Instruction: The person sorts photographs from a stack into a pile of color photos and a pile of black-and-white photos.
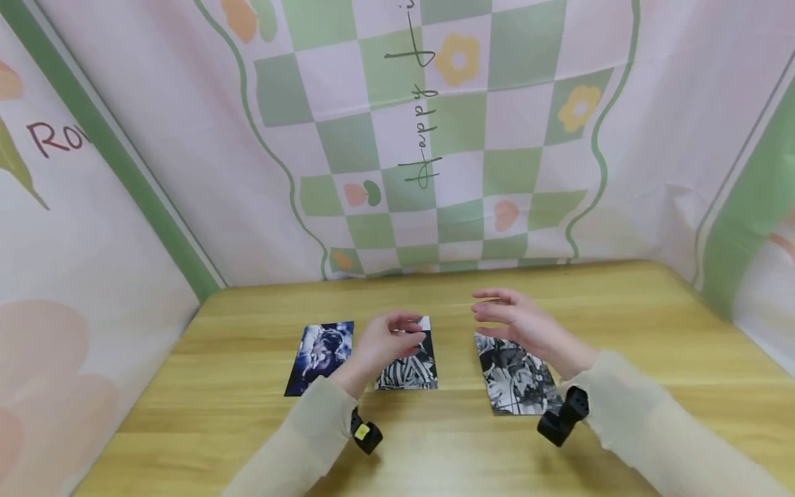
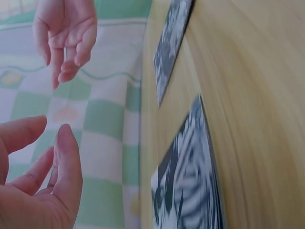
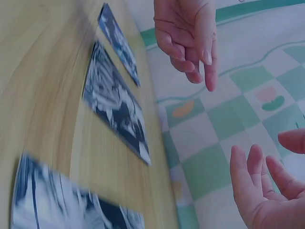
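Observation:
Three printed picture cards lie in a row on the wooden table. The left one (image 1: 319, 355) is dark blue and purple; the middle card (image 1: 406, 369) and the right card (image 1: 517, 379) are black and white. My left hand (image 1: 388, 338) hovers over the middle card, its fingers loosely bent and holding nothing, and hides part of that card. Above the far end of the right card is my right hand (image 1: 518, 321), fingers spread and relaxed, also empty. The two palms face each other, with a gap between them. In the left wrist view the middle card (image 2: 190, 176) shows several layers along its edge.
The wooden table (image 1: 248, 442) meets a hanging cloth (image 1: 459, 138) with green and white checks at its far edge. More printed cloth hangs on the left and right sides. Each wrist wears a small black camera (image 1: 562, 416) over a beige sleeve (image 1: 658, 421).

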Motion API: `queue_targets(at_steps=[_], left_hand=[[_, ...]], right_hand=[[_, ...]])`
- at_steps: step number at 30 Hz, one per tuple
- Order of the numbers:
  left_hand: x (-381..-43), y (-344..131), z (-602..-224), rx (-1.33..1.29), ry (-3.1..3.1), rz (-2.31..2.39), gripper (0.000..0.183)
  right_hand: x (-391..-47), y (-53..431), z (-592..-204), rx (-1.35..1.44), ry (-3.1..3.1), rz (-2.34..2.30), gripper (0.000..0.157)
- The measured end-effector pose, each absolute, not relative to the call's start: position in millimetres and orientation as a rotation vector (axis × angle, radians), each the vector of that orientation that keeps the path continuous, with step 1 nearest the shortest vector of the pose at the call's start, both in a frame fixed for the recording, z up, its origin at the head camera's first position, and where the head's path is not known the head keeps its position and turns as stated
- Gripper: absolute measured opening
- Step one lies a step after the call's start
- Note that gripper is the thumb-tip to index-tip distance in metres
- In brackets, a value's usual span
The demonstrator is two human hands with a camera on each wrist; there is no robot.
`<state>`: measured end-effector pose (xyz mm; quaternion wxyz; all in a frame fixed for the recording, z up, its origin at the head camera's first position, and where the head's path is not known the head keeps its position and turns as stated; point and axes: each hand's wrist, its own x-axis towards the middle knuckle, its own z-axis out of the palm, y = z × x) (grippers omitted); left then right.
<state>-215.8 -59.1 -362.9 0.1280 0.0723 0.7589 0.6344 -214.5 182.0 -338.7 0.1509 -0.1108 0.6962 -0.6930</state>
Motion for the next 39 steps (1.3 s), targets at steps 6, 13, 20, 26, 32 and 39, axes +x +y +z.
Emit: queue_targets(at_steps=[6, 13, 20, 26, 32, 39], left_hand=[[-214.4, -37.2, -361.9, 0.208, 2.098, 1.877, 0.034], [-213.0, -16.1, -366.0, 0.227, 2.009, 1.862, 0.041], [-210.2, -2.2, -376.9, 0.217, 1.978, 1.848, 0.050], [-205.6, 9.6, -387.4, 0.154, 1.965, 1.827, 0.051], [-199.0, 15.6, -396.6, 0.114, 1.932, 1.831, 0.049], [-195.1, 18.2, -400.9, 0.131, 1.885, 1.867, 0.046]], right_hand=[[-216.8, 207.6, -338.6, -0.296, 2.068, -1.927, 0.047], [-216.2, 231.3, -348.2, -0.264, 2.117, -1.839, 0.052], [-216.1, 249.5, -364.7, -0.196, 2.164, -1.765, 0.059], [-212.8, 260.0, -376.5, -0.127, 2.215, -1.676, 0.057], [-205.9, 270.1, -384.5, -0.085, 2.248, -1.590, 0.055], [-199.6, 275.3, -391.1, -0.071, 2.228, -1.567, 0.056]])
